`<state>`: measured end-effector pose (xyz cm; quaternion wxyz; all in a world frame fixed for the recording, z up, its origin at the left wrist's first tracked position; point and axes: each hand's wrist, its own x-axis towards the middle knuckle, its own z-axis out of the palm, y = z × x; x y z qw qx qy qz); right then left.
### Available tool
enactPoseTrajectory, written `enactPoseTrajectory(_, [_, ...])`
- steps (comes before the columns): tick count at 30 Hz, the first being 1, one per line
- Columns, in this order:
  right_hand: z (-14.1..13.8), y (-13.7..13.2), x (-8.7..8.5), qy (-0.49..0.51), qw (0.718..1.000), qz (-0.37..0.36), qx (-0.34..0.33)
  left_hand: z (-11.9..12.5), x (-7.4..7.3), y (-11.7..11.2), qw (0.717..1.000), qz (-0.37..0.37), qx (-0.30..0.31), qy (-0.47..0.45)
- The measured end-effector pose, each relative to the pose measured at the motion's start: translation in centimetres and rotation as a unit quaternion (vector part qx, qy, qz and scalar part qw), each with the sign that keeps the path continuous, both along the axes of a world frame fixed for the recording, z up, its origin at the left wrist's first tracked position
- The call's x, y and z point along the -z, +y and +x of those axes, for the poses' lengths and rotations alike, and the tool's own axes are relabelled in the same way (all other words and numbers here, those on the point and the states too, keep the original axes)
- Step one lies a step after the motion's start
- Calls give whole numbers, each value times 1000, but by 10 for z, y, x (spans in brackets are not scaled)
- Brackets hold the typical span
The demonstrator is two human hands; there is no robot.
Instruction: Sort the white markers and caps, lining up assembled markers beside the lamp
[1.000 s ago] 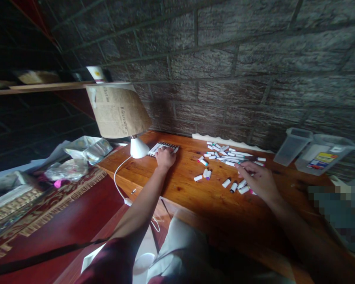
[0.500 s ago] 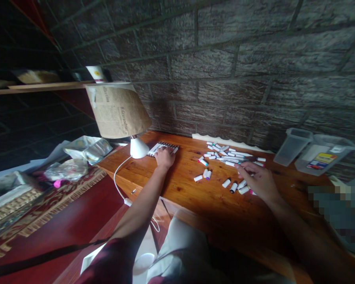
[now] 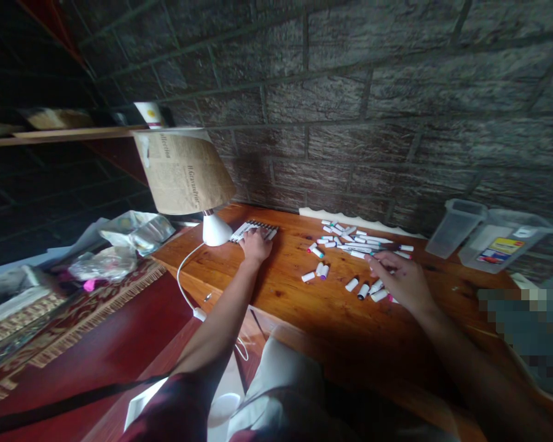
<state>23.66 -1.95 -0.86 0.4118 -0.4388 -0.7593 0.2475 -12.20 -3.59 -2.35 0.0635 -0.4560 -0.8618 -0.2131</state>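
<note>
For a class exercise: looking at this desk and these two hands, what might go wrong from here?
The loose white markers near the right hand look round, so a brush of the fingers might roll them across the wooden desk toward its edge. The left hand rests on a row of markers close to the white lamp base, so a slip could knock the lamp.

The paper lampshade (image 3: 184, 172) bears newspaper-style print, legibly "…llection" and apparently "Il Grand Prix"; the yellow label (image 3: 494, 250) on the clear plastic box (image 3: 520, 245) is too small to read.
</note>
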Motion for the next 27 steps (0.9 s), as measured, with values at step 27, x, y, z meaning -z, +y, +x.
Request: enactPoseTrajectory(27, [-1, -2, -3, 5, 1000, -11, -1, -3, -2, 2, 999, -13, -18, -37])
